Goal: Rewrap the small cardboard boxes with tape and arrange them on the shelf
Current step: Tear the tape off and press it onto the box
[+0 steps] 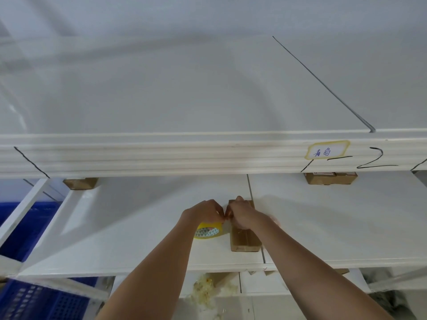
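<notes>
Am pinching tape end between both hands, left hand (pixel 205 212) touching right hand (pixel 240 215), over cardboard box (pixel 245 241) on shelf (pixel 138 227). Tape roll (pixel 208 230) lying just left of box, within reach for rewrapping.

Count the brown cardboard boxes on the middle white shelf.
3, possibly more: a long brown cardboard box under the right hand, one back left, one back right that may be several boxes side by side.
</notes>
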`<state>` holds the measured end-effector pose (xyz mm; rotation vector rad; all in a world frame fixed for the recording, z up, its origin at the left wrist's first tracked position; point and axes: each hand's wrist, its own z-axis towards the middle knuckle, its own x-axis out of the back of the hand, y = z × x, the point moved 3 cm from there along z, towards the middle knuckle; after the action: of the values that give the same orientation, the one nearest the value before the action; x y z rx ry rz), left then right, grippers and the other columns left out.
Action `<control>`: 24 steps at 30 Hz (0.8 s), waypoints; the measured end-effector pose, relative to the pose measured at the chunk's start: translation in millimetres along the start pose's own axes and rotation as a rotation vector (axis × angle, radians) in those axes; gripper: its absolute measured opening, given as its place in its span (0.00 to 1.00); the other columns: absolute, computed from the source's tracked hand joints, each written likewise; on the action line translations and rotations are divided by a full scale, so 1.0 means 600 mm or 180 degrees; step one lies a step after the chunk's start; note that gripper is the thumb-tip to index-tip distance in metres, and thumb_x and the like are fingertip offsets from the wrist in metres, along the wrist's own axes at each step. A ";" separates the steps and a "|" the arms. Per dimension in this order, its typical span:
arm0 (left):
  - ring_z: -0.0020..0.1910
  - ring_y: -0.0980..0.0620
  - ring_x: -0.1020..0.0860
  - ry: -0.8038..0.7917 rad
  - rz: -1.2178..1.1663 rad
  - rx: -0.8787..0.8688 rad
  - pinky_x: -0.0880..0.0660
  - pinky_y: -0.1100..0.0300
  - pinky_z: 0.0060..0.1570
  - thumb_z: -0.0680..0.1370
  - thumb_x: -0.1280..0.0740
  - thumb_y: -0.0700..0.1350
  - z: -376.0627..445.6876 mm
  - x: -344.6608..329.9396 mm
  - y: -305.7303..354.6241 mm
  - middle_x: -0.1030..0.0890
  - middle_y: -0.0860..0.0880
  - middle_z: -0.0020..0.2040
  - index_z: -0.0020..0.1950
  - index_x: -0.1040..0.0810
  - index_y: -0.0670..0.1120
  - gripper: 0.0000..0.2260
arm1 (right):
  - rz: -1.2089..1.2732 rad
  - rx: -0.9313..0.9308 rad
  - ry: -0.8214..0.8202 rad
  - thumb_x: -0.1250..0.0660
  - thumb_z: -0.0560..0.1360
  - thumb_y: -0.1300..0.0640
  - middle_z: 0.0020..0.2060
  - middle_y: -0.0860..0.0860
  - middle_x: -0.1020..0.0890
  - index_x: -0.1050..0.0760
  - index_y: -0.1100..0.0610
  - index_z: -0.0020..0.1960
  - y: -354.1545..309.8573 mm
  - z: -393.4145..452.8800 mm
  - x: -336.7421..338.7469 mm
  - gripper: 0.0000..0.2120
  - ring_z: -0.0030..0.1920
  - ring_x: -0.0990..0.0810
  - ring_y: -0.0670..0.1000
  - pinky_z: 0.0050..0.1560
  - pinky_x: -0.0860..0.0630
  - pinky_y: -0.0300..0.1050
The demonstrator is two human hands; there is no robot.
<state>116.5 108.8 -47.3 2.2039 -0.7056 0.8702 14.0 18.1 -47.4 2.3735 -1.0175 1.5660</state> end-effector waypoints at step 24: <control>0.46 0.50 0.19 0.0577 -0.1522 0.0184 0.19 0.56 0.50 0.74 0.29 0.53 -0.025 -0.005 -0.051 0.18 0.53 0.48 0.45 0.14 0.57 0.04 | 0.0134 -0.0121 0.0209 0.35 0.77 0.65 0.61 0.55 0.28 0.18 0.55 0.59 0.000 -0.005 0.009 0.14 0.61 0.25 0.58 0.65 0.24 0.52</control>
<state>129.5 139.8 -52.7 2.1732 -0.0574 0.8288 13.0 17.1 -41.3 2.2744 -1.0805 1.6123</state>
